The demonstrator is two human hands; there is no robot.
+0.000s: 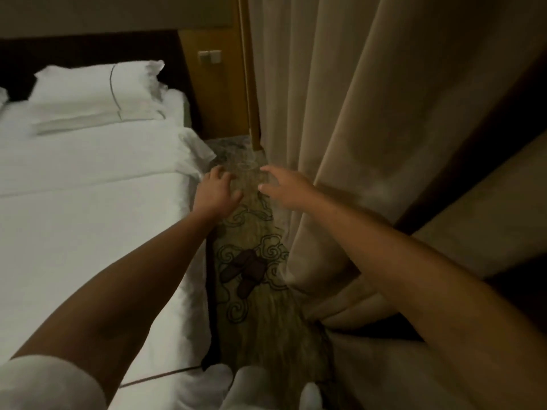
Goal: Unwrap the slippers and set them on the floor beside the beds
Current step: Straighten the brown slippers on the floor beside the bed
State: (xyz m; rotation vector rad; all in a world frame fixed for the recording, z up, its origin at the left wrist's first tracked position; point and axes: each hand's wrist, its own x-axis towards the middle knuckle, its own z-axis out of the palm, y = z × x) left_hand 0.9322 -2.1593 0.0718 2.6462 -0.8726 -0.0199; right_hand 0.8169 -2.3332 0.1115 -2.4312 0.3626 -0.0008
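Nearest the camera, white cloth (251,389), apparently the person's own clothing, is filling the bottom edge of the view. Just beyond it, a pair of dark brown slippers (244,272) is lying bare on the patterned carpet (260,329), in the narrow strip between the right edge of the white bed (88,247) and the beige curtain (370,128). The two slippers are lying close together, roughly parallel, with one set a little nearer the camera; no wrapper is showing on them. Farther on, both bare arms are reaching forward over the same strip. The left hand (217,190) is hovering beside the bed's edge with fingers loosely spread; the right hand (281,184) is hovering near the curtain, fingers spread and curled. Between them something thin and clear is faintly showing, possibly a wrapper, but whether either hand is gripping it cannot be told. At the far end, a pillow (94,93) is resting against the dark headboard (88,48). This pair appears unwrapped and placed; any other pair is out of view.
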